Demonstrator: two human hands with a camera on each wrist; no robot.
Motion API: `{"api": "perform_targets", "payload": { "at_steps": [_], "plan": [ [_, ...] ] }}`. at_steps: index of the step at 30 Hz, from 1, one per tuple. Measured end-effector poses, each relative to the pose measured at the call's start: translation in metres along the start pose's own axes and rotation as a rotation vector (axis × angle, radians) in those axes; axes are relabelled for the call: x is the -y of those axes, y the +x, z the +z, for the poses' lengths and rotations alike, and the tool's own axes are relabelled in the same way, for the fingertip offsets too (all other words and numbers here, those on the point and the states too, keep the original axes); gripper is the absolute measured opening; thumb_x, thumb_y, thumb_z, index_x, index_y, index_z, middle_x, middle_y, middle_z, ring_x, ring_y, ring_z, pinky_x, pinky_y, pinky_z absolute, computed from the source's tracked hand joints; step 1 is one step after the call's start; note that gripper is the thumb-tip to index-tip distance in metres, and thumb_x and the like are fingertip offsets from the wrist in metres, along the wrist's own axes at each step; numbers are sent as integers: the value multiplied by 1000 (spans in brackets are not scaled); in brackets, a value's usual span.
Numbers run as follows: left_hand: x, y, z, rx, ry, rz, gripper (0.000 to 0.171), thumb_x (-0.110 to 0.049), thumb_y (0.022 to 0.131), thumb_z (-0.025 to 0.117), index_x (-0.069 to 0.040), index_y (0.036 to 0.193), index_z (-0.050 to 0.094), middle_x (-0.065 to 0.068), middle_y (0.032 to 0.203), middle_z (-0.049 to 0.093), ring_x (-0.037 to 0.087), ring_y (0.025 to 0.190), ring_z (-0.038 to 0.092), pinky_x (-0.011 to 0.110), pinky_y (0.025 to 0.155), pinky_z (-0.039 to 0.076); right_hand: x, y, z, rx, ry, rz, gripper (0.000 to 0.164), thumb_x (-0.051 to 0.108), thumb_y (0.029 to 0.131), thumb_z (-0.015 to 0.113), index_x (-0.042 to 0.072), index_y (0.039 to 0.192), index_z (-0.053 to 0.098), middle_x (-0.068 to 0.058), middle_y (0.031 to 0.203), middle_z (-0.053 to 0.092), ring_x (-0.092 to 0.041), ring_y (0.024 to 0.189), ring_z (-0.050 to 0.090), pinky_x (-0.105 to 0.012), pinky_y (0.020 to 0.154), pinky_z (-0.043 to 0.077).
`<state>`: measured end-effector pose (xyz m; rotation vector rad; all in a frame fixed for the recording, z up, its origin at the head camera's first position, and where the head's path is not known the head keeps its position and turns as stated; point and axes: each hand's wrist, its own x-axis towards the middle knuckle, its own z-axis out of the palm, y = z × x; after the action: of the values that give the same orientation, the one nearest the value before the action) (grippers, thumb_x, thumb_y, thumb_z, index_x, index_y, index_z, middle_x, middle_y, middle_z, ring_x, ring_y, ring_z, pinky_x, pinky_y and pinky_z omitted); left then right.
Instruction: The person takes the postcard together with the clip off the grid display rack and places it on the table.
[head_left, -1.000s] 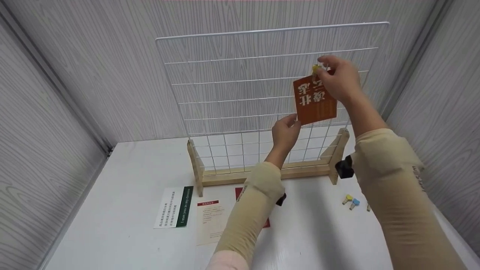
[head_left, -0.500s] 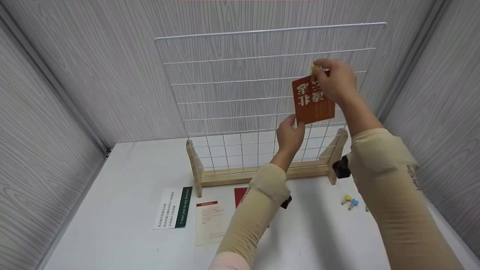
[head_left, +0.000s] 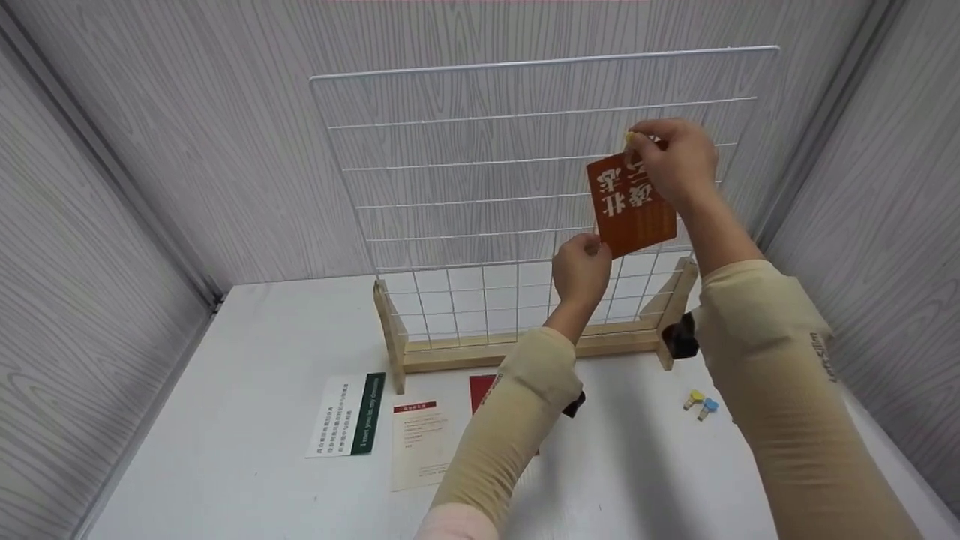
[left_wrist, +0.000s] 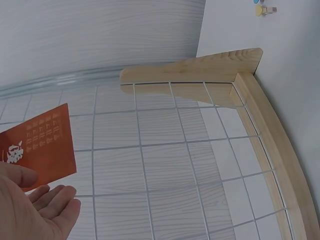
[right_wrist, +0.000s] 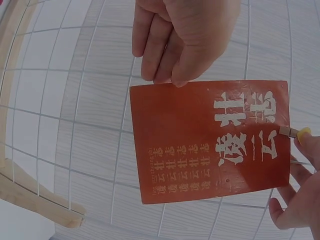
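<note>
An orange-red card [head_left: 637, 214] with white characters stands in front of the white wire grid [head_left: 465, 161]. In the head view, my left hand [head_left: 581, 274] pinches its lower left corner. At the card's top edge, my right hand [head_left: 682, 161] pinches a small wooden clip with a yellow head [head_left: 630, 139]. The right wrist view shows the clip [right_wrist: 289, 131] sitting on the card's edge beside the characters. Whether its jaws also take in a grid wire, I cannot tell. In the left wrist view, my left thumb lies over the card's edge [left_wrist: 57, 155].
A wooden stand [head_left: 450, 356] carries the grid. On the white table lie a green-and-white card [head_left: 345, 416], a cream card [head_left: 420, 442] and a red card [head_left: 484, 390] partly under my left arm. A yellow clip [head_left: 695, 396] and a blue clip [head_left: 709, 406] lie right.
My left hand has shifted slightly right and down with the card's lower corner. The right thumb and finger have drawn closer round the yellow-headed clip. Another clip on the table is now hidden.
</note>
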<state>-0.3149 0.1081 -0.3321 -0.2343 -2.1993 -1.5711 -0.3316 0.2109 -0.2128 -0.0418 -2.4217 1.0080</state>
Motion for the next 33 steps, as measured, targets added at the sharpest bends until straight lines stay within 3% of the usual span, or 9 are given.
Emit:
{"api": "perform_targets", "payload": {
  "at_steps": [6,11,15,18,33],
  "plan": [
    [4,4,3,36,-123,-30,10,-8,81,57,0,84,63,5,74,62,8,66,56,17,56,43,4,-2,-4,1,63,25,30,33,84,54,14,106,63,-4,104,56,-16,93,48,-33,78,38],
    [7,5,4,73,-148,-46,11,-9,81,59,-1,83,66,1,71,61,7,63,55,17,55,43,-33,24,10,-8,234,23,26,35,79,59,16,94,67,-3,93,58,-15,86,49,-33,71,38],
    [8,5,3,91,-151,-37,11,-11,80,60,-3,82,67,-2,69,61,5,61,54,18,54,43,-69,50,25,-16,300,5,28,39,79,58,16,93,67,-4,93,58,-17,86,49,-34,73,37],
    [8,6,3,94,-147,-32,10,-10,79,61,-3,82,68,-1,69,62,5,61,55,18,54,44,-85,61,32,-23,302,-2,30,41,78,57,17,95,66,-4,95,57,-18,88,49,-36,75,36],
    [7,7,1,115,-135,-26,9,-8,78,62,-2,82,68,3,72,64,6,59,57,16,53,43,-75,56,30,-75,391,66,26,37,78,60,17,94,67,-6,93,59,-19,86,52,-36,76,36]
  ]
}}
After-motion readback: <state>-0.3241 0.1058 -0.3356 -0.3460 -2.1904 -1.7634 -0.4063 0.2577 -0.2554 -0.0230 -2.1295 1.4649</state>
